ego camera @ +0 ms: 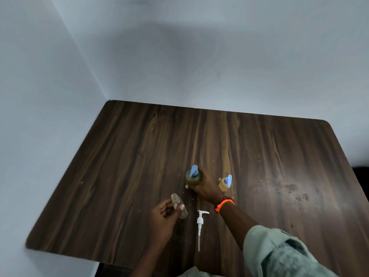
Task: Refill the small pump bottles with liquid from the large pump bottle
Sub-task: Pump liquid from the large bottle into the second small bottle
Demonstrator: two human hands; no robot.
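Dark wood-grain table (pixel 139 156), rounded corners, pushed into a pale wall corner. Standing on it near the middle: green bottle with blue pump (pixel 193 176), and just to its right a smaller amber bottle with blue pump (pixel 225 184). White pump head with dip tube (pixel 200 224) lies flat nearer the front edge. Crumbs scattered around the bottles; dull smudges or stains on the right side (pixel 297 193).
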